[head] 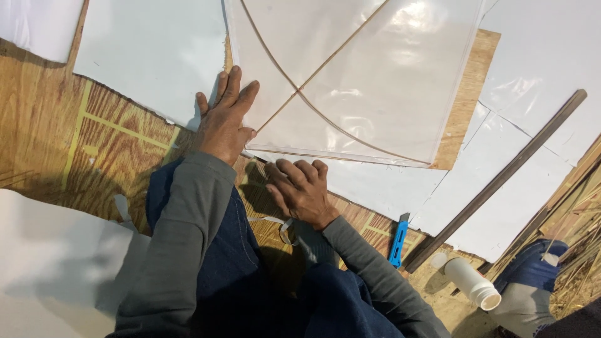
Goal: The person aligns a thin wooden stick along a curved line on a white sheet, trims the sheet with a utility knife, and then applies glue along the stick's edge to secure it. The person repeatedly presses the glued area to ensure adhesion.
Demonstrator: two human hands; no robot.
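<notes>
A translucent white kite [369,81] with thin crossed sticks lies on a wooden board [469,81]. My left hand [224,119] presses flat, fingers together, on the kite's near-left corner. Just below the kite's near edge is my right hand [300,191], fingers curled close to the floor; I cannot see anything held in it. A strip of white tape or paper [275,221] lies under my right wrist. Both sleeves are grey, and my knees in blue trousers fill the bottom.
White sheets [150,56] cover the patterned wood-grain floor [56,138]. A blue cutter [398,243], a long dark stick [501,178] and a white plastic bottle [474,283] lie at the right. Another person's foot [532,288] and dry sticks sit at the bottom right.
</notes>
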